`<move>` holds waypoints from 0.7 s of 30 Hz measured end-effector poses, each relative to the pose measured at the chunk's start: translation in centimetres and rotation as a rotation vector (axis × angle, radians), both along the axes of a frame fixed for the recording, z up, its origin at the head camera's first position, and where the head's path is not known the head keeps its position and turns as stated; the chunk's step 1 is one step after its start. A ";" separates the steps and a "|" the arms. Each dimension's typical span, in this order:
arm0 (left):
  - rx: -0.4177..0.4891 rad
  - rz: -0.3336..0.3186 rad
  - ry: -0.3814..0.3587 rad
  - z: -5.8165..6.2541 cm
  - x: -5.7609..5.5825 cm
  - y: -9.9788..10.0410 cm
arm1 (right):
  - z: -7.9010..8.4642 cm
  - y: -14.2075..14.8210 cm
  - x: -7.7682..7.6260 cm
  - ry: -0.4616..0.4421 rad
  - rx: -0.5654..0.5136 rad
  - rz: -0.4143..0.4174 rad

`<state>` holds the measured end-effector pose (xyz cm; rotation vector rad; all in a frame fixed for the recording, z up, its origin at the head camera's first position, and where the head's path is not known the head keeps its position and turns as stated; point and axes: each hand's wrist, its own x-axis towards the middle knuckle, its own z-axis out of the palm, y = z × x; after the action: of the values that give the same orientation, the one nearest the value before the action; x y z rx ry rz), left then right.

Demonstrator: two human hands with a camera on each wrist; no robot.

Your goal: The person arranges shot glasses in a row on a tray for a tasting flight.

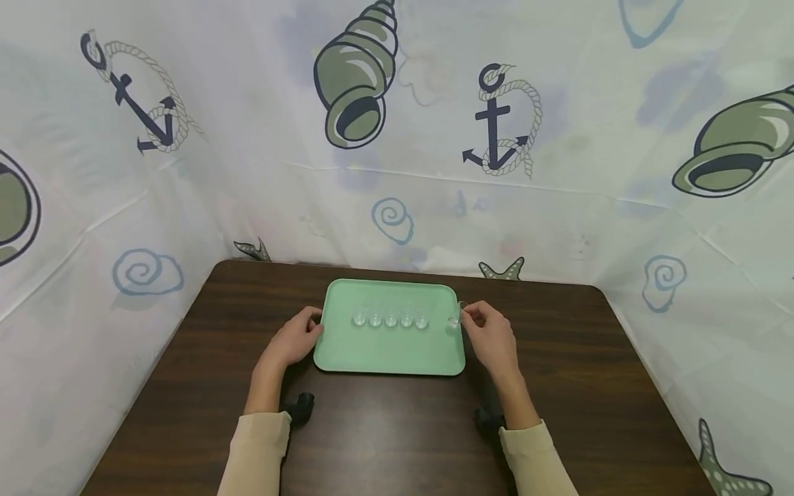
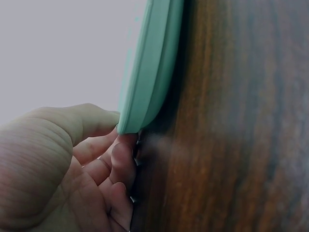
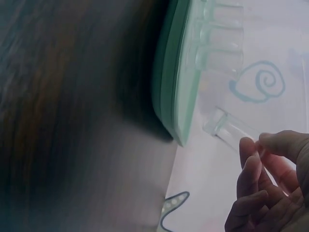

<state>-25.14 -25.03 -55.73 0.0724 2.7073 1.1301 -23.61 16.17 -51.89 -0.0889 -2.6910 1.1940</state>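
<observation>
A mint green tray [image 1: 387,355] lies on the brown table with several small clear shot glasses [image 1: 391,319] in a row across its middle. At the tray's left edge, my left hand [image 1: 294,339] pinches the rim, thumb on top and fingers curled at its underside, as the left wrist view shows. My right hand [image 1: 493,339] pinches another clear shot glass [image 3: 234,129] near its upper end between thumb and fingertips. That glass is tilted, its thick base towards the tray, and overlaps the tray's right edge in the head view.
The dark wood-grain table [image 1: 384,441] has rounded far corners. Behind and beside it hangs a white cloth [image 1: 428,227] printed with shells, anchors and starfish. Black wrist mounts [image 1: 302,408] sit at both sleeves.
</observation>
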 end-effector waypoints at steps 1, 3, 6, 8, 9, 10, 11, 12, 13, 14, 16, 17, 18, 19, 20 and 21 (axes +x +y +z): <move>0.003 0.000 -0.001 0.0 0.0 0.0 | 0.0 -0.1 0.0 -0.002 0.003 0.007; 0.007 0.000 -0.001 0.0 0.0 0.0 | 0.0 -0.4 0.0 -0.008 0.015 0.022; 0.008 0.007 -0.003 0.0 0.1 0.0 | 0.1 -0.6 -0.1 -0.026 0.040 0.048; 0.005 0.007 -0.004 -0.1 0.1 0.0 | 0.0 -0.7 -0.2 -0.045 0.056 0.060; 0.003 0.007 -0.003 -0.1 0.1 0.0 | 0.0 -0.8 -0.2 -0.053 0.060 0.066; 0.002 0.009 -0.003 -0.1 0.1 0.0 | 0.0 -0.9 -0.3 -0.061 0.068 0.070; 0.002 0.008 -0.002 -0.1 0.1 0.0 | -0.1 -1.0 -0.4 -0.067 0.074 0.073; 0.002 0.007 0.000 -0.1 0.0 0.0 | -0.1 -1.0 -0.4 -0.070 0.080 0.077; 0.004 0.007 0.001 -0.1 0.0 0.0 | -0.1 -1.1 -0.5 -0.072 0.086 0.080; 0.005 0.008 0.003 -0.1 0.0 -0.1 | -0.2 -1.2 -0.5 -0.072 0.093 0.083; 0.010 0.008 0.005 -0.1 0.0 -0.1 | -0.2 -1.4 -0.6 -0.069 0.108 0.089; 0.011 0.008 0.006 -0.1 0.0 -0.1 | -0.2 -1.5 -0.6 -0.069 0.114 0.091; 0.012 0.008 0.006 -0.1 0.0 -0.1 | -0.2 -1.6 -0.6 -0.067 0.125 0.094; 0.014 0.008 0.007 -0.1 0.0 -0.1 | -0.2 -1.8 -0.6 -0.067 0.134 0.096; 0.016 0.008 0.006 -0.1 0.0 -0.1 | -0.2 -1.9 -0.6 -0.068 0.145 0.096; 0.018 0.007 0.006 -0.1 0.0 -0.1 | -0.2 -2.0 -0.6 -0.067 0.157 0.097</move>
<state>-25.11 -25.14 -55.86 0.0687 2.7047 1.1586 -24.21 14.19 -52.09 0.0257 -2.8670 1.0166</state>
